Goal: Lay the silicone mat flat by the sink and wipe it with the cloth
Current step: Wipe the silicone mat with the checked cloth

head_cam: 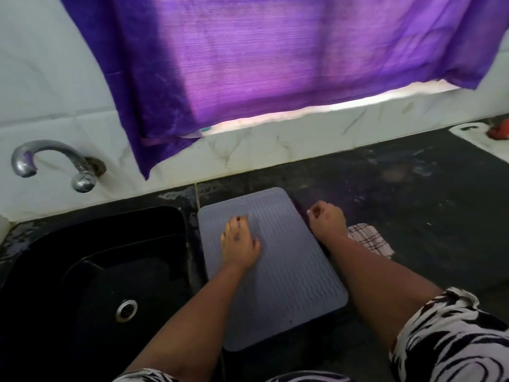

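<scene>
Already flat: we have the grey-blue ribbed silicone mat point(289, 274) lying on the dark speckled counter point(413, 205), just beside the black sink basin point(91, 271).
Left hand: our left hand point(239, 241) presses palm-down on the mat's upper left part, fingers spread and holding nothing.
Right hand: our right hand point(327, 220) sits at the mat's right edge with fingers curled in; we cannot tell whether it pinches the rim or is merely closed.
Cloth: the white checked cloth point(370, 239) lies on the counter just right of the mat, partly hidden behind the right forearm, not yet picked up.
Step, as we judge it: smoothing is nearly done; the wiping has not begun.
Risk, sliding: the counter looks wet near the sink, so a hard wipe could push the mat toward the basin unless the left hand anchors it.
Risk, edge: the near corner lies close to the counter's front, so a pull toward us could make it droop.
Risk, cloth: reaching blind past the forearm may drag the cloth across wet grime.
</scene>
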The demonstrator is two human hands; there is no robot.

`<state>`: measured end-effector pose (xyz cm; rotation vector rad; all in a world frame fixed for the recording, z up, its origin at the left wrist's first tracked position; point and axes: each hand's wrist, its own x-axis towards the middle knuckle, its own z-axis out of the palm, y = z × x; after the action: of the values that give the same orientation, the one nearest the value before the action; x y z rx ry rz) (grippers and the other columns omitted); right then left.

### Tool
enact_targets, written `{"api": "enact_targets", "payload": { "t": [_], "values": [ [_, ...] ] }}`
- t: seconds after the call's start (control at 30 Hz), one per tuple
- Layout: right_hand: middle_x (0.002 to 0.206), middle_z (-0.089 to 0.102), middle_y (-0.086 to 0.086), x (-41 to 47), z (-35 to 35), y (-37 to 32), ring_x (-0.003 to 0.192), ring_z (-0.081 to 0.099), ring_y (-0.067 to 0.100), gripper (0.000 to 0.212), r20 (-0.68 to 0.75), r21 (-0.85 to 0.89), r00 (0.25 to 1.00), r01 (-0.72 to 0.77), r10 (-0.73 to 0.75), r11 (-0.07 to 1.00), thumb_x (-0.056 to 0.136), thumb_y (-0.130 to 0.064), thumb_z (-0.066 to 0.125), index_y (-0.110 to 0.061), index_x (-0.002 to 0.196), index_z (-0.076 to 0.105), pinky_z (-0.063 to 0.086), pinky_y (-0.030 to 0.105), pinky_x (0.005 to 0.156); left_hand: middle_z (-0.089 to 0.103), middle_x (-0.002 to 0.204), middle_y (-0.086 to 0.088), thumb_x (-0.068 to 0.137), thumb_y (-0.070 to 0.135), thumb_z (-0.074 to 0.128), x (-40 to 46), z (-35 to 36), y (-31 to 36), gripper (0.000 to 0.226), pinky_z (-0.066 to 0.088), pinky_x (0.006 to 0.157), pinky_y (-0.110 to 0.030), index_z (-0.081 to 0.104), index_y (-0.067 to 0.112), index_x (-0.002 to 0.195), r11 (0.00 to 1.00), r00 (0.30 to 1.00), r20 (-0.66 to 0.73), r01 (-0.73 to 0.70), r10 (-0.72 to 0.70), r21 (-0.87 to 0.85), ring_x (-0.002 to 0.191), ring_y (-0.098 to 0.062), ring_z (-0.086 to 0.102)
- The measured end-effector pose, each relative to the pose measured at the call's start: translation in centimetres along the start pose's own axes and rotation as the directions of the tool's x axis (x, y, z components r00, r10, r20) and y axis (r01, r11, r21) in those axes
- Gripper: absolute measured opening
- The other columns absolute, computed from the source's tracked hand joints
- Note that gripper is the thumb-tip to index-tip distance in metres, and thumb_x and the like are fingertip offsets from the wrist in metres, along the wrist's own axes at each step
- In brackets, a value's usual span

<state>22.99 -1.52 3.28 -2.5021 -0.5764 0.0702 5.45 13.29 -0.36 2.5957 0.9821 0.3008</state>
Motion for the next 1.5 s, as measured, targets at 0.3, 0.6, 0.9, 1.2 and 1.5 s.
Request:
{"api": "enact_targets", "payload": {
  "t": [0.3,0.6,0.9,1.2,1.5],
  "values": [
    [0.152,0.032,0.006,-3.8,-3.4,12.0,0.140,0.029,0.026,0.088,0.259,-0.258,0.966,0.079,-0.010,0.963,0.070,-0.054,0.069,-0.023,0.145,0.036,0.025,0.037,0.114,0.031,0.142,-0.010,0.085,0.041,0.055,-4.2,3.8,7.3,0.070,0.034,0.103,-0.042,0.029,0.014,0.144,0.993,0.991,0.067,-0.119,0.117,0.015,0.130,-0.028,0.032],
    [0.142,0.043,0.007,-2.3,-4.1,12.6,0.131,0.035,0.029,0.065,0.429,-0.512,0.895,0.349,-0.118,0.785,0.082,-0.038,0.059,-0.021,0.141,0.036,0.042,0.044,0.103,0.033,0.145,-0.012,0.085,0.038,0.053,-6.5,3.6,7.2,0.069,0.034,0.101,-0.041,0.031,0.011,0.145,0.981,0.996,0.019,-0.087,0.085,0.174,0.130,-0.029,0.034],
    [0.128,0.054,0.012,-1.8,-4.0,10.2,0.117,0.047,0.033,0.035,0.277,-0.473,0.940,0.313,-0.198,0.823,0.091,-0.010,0.041,-0.015,0.126,0.045,0.040,0.045,0.093,0.036,0.134,-0.011,0.083,0.031,0.058,-9.3,0.5,4.5,0.054,0.041,0.091,-0.041,0.042,0.012,0.130,0.966,0.987,-0.069,0.156,-0.145,0.208,0.121,-0.028,0.038],
    [0.088,0.071,0.013,-3.7,-3.4,-3.8,0.078,0.067,0.028,0.033,0.513,0.579,0.843,-0.477,0.159,0.661,0.082,-0.018,0.060,-0.002,0.110,0.066,0.051,0.029,0.064,0.048,0.118,-0.006,0.091,0.025,0.052,-10.5,-5.8,-1.1,0.027,0.046,0.086,-0.040,0.054,0.014,0.115,0.944,0.937,-0.176,0.320,-0.303,0.079,0.113,-0.026,0.045],
    [0.090,0.069,0.022,-5.4,3.8,-13.9,0.069,0.068,0.032,0.040,0.798,0.477,0.603,-0.639,0.007,0.604,0.079,-0.001,0.065,0.006,0.117,0.060,0.056,0.049,0.077,0.068,0.102,-0.004,0.092,0.035,0.055,-4.9,-9.2,-10.0,0.020,0.052,0.084,-0.040,0.064,0.018,0.098,0.908,0.899,-0.133,0.412,-0.418,-0.070,0.100,-0.024,0.062]
  ]
}}
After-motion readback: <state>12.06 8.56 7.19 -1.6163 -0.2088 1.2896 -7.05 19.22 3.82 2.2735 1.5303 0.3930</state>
